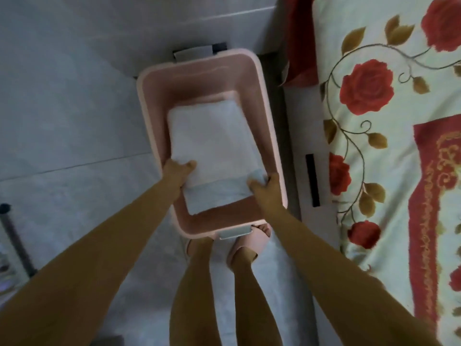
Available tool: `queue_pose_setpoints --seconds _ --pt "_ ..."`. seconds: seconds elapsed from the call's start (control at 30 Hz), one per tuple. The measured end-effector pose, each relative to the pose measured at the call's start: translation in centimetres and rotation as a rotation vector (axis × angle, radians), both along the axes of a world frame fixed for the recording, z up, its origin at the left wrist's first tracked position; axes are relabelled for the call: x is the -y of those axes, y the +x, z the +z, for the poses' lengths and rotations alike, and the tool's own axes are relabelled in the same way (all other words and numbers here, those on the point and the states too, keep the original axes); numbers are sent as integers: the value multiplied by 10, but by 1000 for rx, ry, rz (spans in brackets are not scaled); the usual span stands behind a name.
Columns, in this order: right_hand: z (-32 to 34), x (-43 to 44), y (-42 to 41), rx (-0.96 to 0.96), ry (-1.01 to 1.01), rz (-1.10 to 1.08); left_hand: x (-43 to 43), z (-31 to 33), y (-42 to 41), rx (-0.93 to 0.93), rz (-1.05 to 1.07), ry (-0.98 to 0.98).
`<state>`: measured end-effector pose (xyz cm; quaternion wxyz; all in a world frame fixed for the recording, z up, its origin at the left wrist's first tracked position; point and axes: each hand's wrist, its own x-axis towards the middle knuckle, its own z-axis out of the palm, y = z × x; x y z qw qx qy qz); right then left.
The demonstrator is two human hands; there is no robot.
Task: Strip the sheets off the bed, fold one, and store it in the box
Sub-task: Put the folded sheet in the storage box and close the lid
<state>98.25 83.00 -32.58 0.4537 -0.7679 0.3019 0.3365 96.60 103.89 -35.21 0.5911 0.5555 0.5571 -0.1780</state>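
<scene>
- Nearest the camera, two bare legs stand on the pale tiled floor (62, 116), the feet in pink slippers (252, 242) just behind the near end of the box.
- Both bare forearms reach forward and down into the box from the near side.
- The left hand (178, 171) is closed on the near left edge of the folded sheet (212, 146), thumb on top and the fingers tucked under the cloth.
- The right hand (265, 186) is curled tight around the near right corner of the same sheet, a bit of fabric bunched in its grip.
- The folded sheet is white, a flat rectangle, lying inside the pink box (149, 116) with its far end low and its near end held up by the hands.
- The box sits on the floor, open-topped, a grey handle (234, 232) on its near rim.
- To the right runs the bed (389, 171), covered in a cream cloth with red roses and a red border.
</scene>
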Motion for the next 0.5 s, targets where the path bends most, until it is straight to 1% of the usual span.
queue_pose_setpoints --seconds 0.03,0.13,0.23,0.33,0.37,0.43,0.5 --pt "-1 -1 -4 24 -12 -23 0 -2 5 7 -29 17" --pt "-32 -6 -17 98 -9 -56 -2 -40 3 19 -47 19" --pt "-65 -11 -21 128 -61 0 4 -71 0 19 -67 62" --pt "-94 -8 -21 152 -123 64 12 -97 -9 -68 -104 107" --pt "-101 -7 -21 141 -168 114 15 -101 -10 -115 -171 138" --pt "-113 -6 -21 67 -266 259 21 -105 -18 -237 -405 237" --pt "-119 -9 -22 -40 -401 450 31 -104 -24 -261 -611 305"
